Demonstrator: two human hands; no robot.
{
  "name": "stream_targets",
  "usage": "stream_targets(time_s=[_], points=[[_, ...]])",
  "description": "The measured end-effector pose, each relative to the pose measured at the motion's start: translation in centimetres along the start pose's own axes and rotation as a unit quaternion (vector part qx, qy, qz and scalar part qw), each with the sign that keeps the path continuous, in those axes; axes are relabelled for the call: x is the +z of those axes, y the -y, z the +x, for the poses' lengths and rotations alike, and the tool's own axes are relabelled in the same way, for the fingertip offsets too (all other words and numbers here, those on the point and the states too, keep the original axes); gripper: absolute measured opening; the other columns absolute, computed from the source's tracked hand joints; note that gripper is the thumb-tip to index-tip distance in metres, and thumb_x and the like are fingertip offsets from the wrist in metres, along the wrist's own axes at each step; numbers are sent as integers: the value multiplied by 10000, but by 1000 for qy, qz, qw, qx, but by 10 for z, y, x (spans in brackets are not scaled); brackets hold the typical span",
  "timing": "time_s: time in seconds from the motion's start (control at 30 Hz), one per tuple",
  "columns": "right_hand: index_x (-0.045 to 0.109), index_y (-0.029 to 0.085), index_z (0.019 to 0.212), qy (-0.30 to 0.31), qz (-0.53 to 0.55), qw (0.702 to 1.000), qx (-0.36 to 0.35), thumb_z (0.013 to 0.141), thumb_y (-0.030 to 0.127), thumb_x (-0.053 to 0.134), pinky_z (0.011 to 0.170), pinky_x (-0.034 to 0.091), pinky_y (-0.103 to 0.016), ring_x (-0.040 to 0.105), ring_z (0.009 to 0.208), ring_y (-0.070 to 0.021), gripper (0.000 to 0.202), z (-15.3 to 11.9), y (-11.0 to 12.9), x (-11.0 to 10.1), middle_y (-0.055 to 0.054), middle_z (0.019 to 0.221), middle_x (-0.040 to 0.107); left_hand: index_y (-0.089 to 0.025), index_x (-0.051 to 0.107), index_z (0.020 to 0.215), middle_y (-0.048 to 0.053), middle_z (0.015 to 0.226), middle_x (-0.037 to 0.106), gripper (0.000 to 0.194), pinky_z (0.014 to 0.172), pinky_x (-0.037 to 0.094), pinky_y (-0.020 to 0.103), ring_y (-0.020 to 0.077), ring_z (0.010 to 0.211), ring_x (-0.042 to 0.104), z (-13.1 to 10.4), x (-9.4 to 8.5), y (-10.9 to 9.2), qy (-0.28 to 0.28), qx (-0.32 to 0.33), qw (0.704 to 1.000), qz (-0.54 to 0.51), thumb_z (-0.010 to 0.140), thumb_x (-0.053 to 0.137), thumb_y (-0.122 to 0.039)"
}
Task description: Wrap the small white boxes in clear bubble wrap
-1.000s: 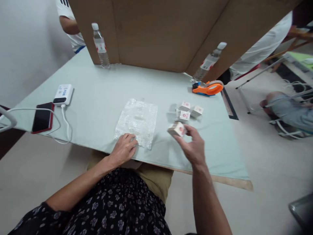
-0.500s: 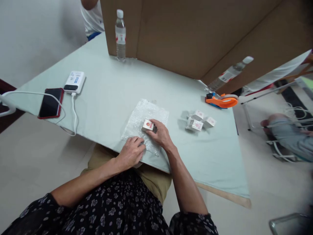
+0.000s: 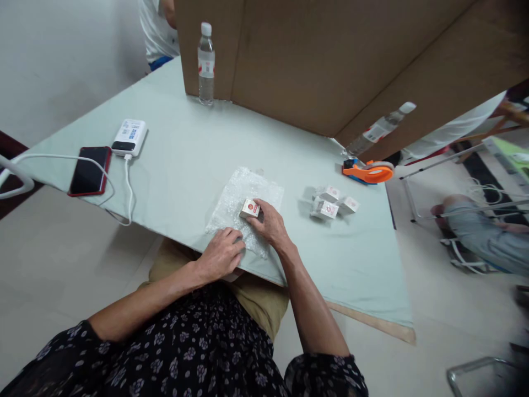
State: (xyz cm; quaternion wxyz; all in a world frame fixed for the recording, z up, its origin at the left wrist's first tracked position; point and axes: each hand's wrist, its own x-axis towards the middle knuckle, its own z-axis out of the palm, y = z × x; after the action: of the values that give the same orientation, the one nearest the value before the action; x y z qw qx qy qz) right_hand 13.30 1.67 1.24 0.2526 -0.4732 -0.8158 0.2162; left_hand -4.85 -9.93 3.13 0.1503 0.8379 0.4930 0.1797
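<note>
Right hand [image 3: 270,225]: fingers curled round a small white box [image 3: 250,208], gripping it from its near side and pressing it onto the bubble wrap sheet [image 3: 231,204]. Left hand [image 3: 221,255]: fingers bent and close together, tips pinning the sheet's near edge to the table [image 3: 177,171]. The box sits near the sheet's middle, long axis running left-right, slightly skewed; its top shows a red round mark, writing too small to read. Three like boxes [image 3: 333,202] lie well apart to the right, near an orange tape dispenser [image 3: 367,172]. Power bank [image 3: 129,137] label unreadable
</note>
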Motion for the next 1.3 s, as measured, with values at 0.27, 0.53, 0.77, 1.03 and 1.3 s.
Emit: stream_targets(time_s=[0.27,0.53,0.77,1.03,1.3], points=[[582,243,1282,20,-95,989,-112,864,377,671,973,465,-517,575,1212,-326,447,-83,29,-21,-142,1349,613,-208,632,1118,116,1208,599,327,1005,446,486,293,1177,497,-17,-15,28,-62,-26,998,3,811,582,-109],[669,213,994,-79,-113,986,-95,966,177,481,867,453,-425,658,958,-240,193,-67,37,-1,-94,1088,743,-187,627,1205,158,1306,531,450,1049,401,524,340,1250,446,7,-16,27,-89,-16,995,47,765,610,-97],[649,235,958,-103,-62,992,-46,1004,260,449,873,449,-401,669,921,-222,207,-63,31,-21,-58,968,750,-204,704,859,108,1184,617,149,1004,414,484,288,1162,531,38,-19,34,-132,-36,991,7,845,572,-135],[647,241,998,-76,-42,996,-35,897,404,635,885,457,-433,651,1010,-276,193,-38,21,-27,-88,1060,718,-198,675,833,76,1150,664,61,1001,448,441,249,1103,605,70,-23,44,-94,-85,987,-94,807,620,-203],[614,233,796,-29,152,988,9,883,403,603,925,506,-399,663,1057,-239,191,4,5,-22,-81,1160,706,-175,646,761,84,1187,706,118,965,498,368,216,1083,654,86,-21,50,-99,-119,950,-272,818,625,-277]])
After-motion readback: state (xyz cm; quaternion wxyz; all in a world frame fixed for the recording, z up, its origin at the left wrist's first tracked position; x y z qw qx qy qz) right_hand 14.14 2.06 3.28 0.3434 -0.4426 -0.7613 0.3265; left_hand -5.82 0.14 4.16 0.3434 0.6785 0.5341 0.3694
